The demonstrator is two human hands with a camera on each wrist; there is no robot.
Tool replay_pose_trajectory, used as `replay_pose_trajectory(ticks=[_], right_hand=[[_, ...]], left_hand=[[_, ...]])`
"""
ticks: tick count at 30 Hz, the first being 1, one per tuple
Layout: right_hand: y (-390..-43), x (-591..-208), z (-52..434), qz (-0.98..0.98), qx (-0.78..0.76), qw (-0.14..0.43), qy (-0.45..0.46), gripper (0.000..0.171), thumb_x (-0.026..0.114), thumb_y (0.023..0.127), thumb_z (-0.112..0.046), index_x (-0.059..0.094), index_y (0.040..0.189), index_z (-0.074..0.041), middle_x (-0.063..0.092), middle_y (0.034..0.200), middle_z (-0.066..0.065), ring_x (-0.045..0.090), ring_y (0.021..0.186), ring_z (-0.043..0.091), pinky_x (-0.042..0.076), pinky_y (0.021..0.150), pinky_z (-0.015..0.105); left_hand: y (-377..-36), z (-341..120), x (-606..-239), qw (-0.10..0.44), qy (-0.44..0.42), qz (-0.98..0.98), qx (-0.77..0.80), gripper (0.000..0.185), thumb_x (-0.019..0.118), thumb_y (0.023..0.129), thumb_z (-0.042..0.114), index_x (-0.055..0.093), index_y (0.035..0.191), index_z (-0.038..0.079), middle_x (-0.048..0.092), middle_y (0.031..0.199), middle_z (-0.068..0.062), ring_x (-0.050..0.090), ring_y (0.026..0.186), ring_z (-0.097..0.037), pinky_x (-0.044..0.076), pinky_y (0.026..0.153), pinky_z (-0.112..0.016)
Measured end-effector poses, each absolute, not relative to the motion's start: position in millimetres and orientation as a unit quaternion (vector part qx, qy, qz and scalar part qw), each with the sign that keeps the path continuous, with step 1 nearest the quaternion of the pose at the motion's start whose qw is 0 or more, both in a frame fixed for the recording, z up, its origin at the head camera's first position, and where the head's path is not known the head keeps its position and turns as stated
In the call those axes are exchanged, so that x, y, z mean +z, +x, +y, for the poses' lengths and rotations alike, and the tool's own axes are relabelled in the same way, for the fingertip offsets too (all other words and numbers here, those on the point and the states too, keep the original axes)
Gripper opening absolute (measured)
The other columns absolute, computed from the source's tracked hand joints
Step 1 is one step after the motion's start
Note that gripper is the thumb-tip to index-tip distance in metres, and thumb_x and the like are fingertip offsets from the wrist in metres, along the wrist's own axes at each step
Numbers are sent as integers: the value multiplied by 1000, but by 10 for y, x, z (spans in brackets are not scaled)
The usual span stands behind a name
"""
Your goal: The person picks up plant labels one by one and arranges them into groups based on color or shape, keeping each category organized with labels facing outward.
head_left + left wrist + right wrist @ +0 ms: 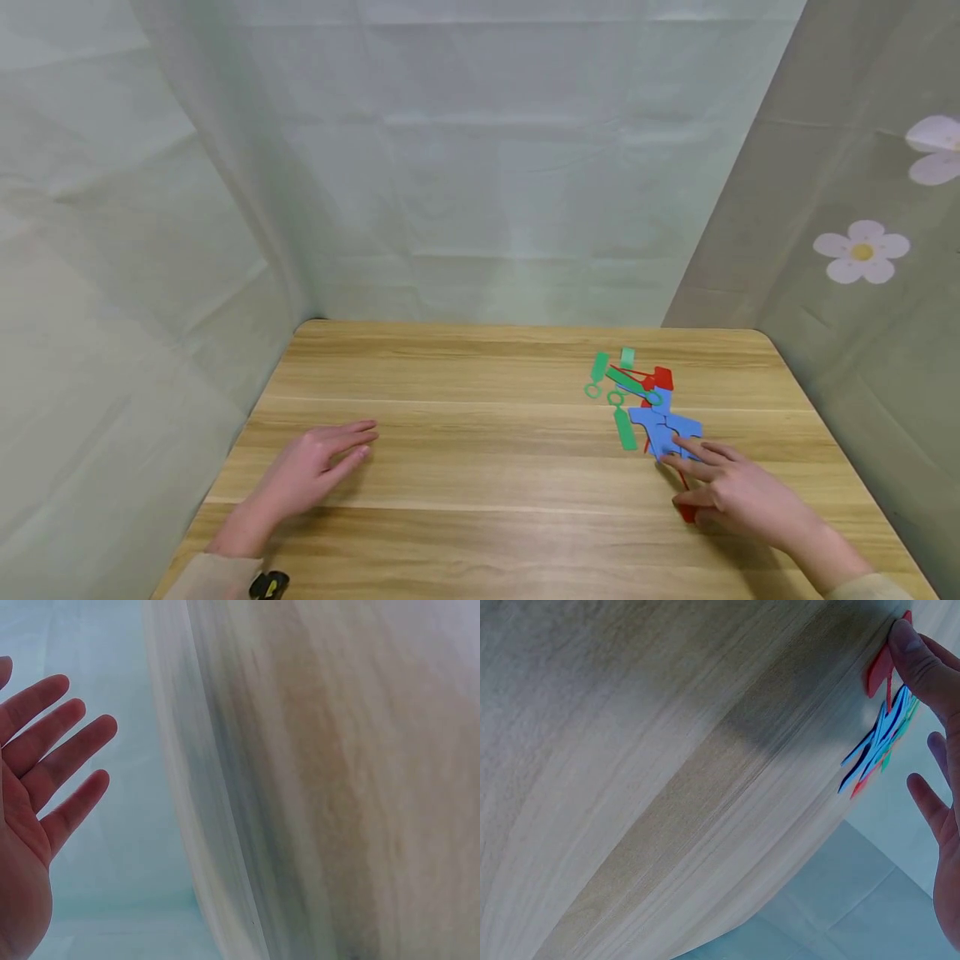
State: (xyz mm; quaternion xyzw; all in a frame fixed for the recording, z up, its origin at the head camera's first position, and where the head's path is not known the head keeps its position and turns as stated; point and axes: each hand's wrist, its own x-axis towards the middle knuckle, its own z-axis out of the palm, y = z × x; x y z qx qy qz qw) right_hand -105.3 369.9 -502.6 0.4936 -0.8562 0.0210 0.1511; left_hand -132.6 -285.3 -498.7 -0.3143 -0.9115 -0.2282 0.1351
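Observation:
At the table's right side lies a loose pile of flat plastic tags. Blue T-shaped tags (660, 437) overlap in its middle. Green tags with ring ends (625, 429) lie to the left and across the top, and a red tag (663, 378) is at the far end. My right hand (742, 492) reaches over the near side with fingers spread, fingertips at the blue tags. Its thumb touches a thin-stemmed red tag (880, 669), partly hidden by the hand. My left hand (311, 467) is held over the left side of the table, fingers extended, holding nothing.
The wooden table (465, 467) has rounded far corners. Pale cloth (480, 167) hangs behind it and on both sides, with printed flowers (862, 252) at the right. A dark band (268, 585) is on the left wrist.

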Motion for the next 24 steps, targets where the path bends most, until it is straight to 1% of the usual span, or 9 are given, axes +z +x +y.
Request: replay_pose_trajectory(ticks=[7, 13, 15, 17, 20, 22, 24], right_hand=[[-1056, -5001, 3640, -878, 17, 113, 464, 46, 102, 57, -27, 81, 98, -31, 71, 139, 13, 60, 130, 51, -6, 129, 27], [-1063, -4984, 3602, -891, 17, 83, 445, 49, 102, 57, -17, 79, 98, -28, 66, 146, 16, 53, 137, 53, -10, 128, 27], [-1064, -4981, 3596, -894, 14, 79, 440, 49, 102, 57, -16, 78, 98, -28, 64, 147, 16, 52, 139, 53, -10, 128, 28], [-1063, -4972, 3588, -897, 10, 76, 436, 49, 102, 56, -16, 76, 96, -28, 64, 148, 16, 52, 140, 53, -4, 131, 33], [-1066, -4964, 3588, -897, 9, 73, 435, 49, 102, 56, -17, 76, 96, -28, 63, 149, 17, 51, 141, 52, 1, 132, 36], [-1072, -4956, 3585, -897, 10, 71, 436, 48, 102, 56, -18, 77, 96, -28, 64, 148, 17, 51, 141, 52, -1, 132, 35], [-1083, -4956, 3590, -897, 14, 67, 438, 47, 101, 58, -19, 77, 97, -29, 64, 148, 18, 49, 141, 53, -7, 130, 31]], left_hand=[[-1320, -2858, -4988, 134, -313, -912, -230, 28, 77, 99, 16, 80, 127, 10, 74, 135, -6, 74, 116, -25, 61, 94, -52], [-1325, -2862, -4986, 140, -319, -908, -232, 28, 77, 99, 16, 80, 126, 10, 73, 135, -5, 74, 116, -25, 61, 94, -52], [-1323, -2867, -4987, 140, -319, -908, -233, 28, 77, 99, 16, 80, 126, 9, 73, 136, -5, 74, 116, -25, 61, 94, -52], [-1320, -2872, -4987, 140, -318, -908, -234, 28, 77, 99, 16, 80, 127, 9, 73, 136, -5, 74, 116, -25, 61, 94, -52], [-1313, -2877, -4988, 139, -316, -908, -237, 29, 78, 98, 15, 80, 127, 10, 73, 136, -5, 74, 117, -25, 61, 94, -52], [-1309, -2881, -4992, 140, -315, -908, -238, 30, 78, 98, 15, 79, 128, 10, 73, 136, -6, 74, 117, -25, 61, 94, -52], [-1307, -2886, -4997, 141, -314, -908, -239, 31, 78, 98, 15, 79, 129, 10, 73, 137, -6, 73, 118, -25, 61, 94, -52]])
